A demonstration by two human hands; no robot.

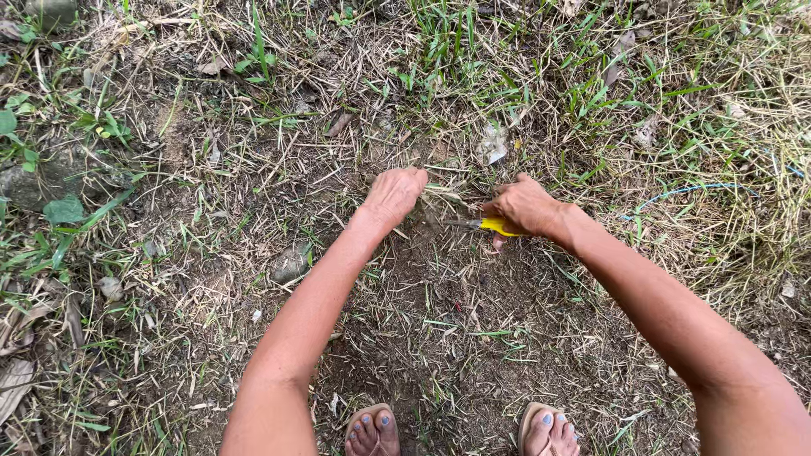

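Dry grass — clenched in the left hand — meets yellow-handled scissors gripped by the right hand (bare soil nearer the feet, uncut tufts beyond both hands).

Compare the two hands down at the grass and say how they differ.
The right hand is closed around a yellow-handled cutting tool; the left hand holds no tool and grips a tuft of dry grass. The right hand's knuckles face up over the handle, while the left hand bends down at the wrist, fingers curled into the grass. Both are bare and reach down to the same patch of ground.
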